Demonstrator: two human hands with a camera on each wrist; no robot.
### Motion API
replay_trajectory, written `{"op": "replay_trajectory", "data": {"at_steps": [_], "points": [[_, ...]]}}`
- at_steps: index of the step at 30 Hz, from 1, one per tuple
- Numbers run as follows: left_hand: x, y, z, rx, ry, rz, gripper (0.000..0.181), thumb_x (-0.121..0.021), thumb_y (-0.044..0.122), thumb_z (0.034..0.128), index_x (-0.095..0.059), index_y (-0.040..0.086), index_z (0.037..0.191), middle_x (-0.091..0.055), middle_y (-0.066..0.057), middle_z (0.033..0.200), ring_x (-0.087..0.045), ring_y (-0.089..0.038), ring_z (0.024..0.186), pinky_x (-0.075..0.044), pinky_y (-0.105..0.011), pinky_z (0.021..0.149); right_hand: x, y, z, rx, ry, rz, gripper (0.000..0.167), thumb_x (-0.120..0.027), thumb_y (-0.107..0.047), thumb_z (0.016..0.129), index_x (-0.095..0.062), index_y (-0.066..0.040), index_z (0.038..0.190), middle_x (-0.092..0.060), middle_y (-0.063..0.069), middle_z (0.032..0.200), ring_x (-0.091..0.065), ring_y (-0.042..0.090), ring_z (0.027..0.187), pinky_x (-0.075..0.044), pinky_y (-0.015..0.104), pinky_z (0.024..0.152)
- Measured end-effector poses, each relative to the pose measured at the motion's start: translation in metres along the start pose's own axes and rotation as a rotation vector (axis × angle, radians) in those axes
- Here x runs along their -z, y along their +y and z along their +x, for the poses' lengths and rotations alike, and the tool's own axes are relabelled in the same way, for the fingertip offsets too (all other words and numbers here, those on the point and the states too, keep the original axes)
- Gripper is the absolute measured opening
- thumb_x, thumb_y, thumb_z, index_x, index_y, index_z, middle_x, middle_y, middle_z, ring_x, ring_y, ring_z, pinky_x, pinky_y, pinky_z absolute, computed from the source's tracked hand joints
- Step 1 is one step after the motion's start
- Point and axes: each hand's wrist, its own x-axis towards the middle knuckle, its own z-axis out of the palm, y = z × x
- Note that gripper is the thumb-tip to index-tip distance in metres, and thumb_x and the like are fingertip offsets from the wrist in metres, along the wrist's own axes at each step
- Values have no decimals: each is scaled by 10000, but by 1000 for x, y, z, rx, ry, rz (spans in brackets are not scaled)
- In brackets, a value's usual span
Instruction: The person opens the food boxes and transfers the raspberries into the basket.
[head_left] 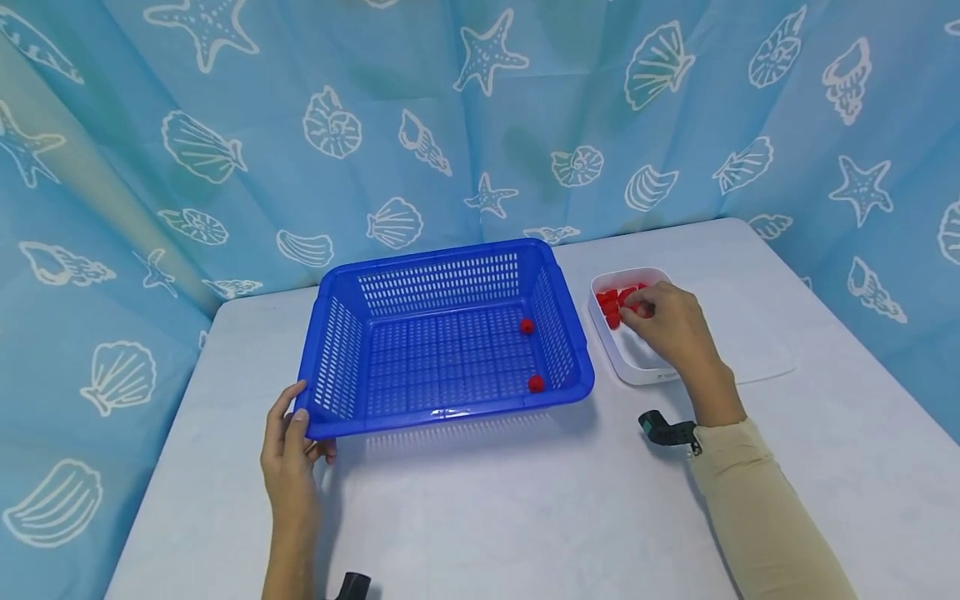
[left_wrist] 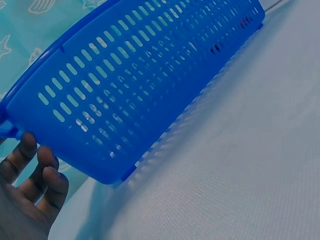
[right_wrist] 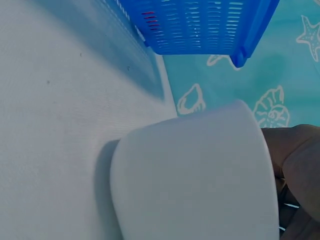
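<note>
Red piece (head_left: 641, 310) sits between nearly closed right fingers (head_left: 651, 294); left fingers (head_left: 279, 408) grip basket (head_left: 495, 407).

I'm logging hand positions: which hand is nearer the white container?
Right. The right hand is over the white container; the left hand is at the near left corner of the blue basket.

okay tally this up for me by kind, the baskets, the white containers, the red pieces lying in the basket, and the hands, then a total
Blue basket: 1
White container: 1
Red pieces in the basket: 2
Hands, left hand and right hand: 2
Total: 6
Not counted: red pieces at the white container, crowded and partly hidden.
</note>
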Motion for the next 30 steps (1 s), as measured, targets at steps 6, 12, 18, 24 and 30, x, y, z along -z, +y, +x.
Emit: {"op": "replay_trajectory", "data": {"at_steps": [6, 12, 18, 24, 30], "points": [[1, -1, 0, 8, -4, 23, 415, -426, 398, 1069, -491, 303, 1467, -553, -60, 1212, -581, -218, 765, -486, -201, 597, -8, 2, 1, -4, -58, -14, 326, -738, -140, 897, -683, 46, 1159, -569, 152, 868, -521, 313, 855, -503, 411, 704], [1, -2, -3, 21, -5, 25, 412, -422, 396, 1071, -492, 300, 1465, -546, -54, 1206, -569, -185, 744, -482, -197, 594, -16, 6, 1, 26, -83, -49, 295, -755, -147, 889, -706, 39, 1113, -568, 128, 808, -514, 297, 835, -471, 396, 705], [1, -2, -2, 13, -9, 1, 412, -435, 406, 1066, -501, 297, 1458, -548, -49, 1214, -563, -184, 732, -473, -203, 580, -18, 5, 3, 6, -74, -65, 313, -768, -140, 879, -695, 45, 1122, -579, 142, 834, -523, 312, 852, -476, 415, 734], [1, -1, -1, 3, -10, 5, 413, -438, 416, 1064, -502, 304, 1456, -560, -48, 1218, -564, -184, 732, -476, -209, 579, -19, 5, 7, -23, -94, -89, 336, -779, -149, 870, -691, 29, 1141, -608, 154, 872, -535, 328, 890, -495, 468, 799], [1, 0, 0, -6, -8, 18, 413, -430, 424, 1064, -498, 316, 1457, -558, -42, 1217, -567, -198, 751, -479, -208, 588, -20, 4, 9, -13, -107, -100, 350, -774, -152, 879, -695, 43, 1160, -632, 168, 880, -539, 340, 899, -496, 490, 839]]}}
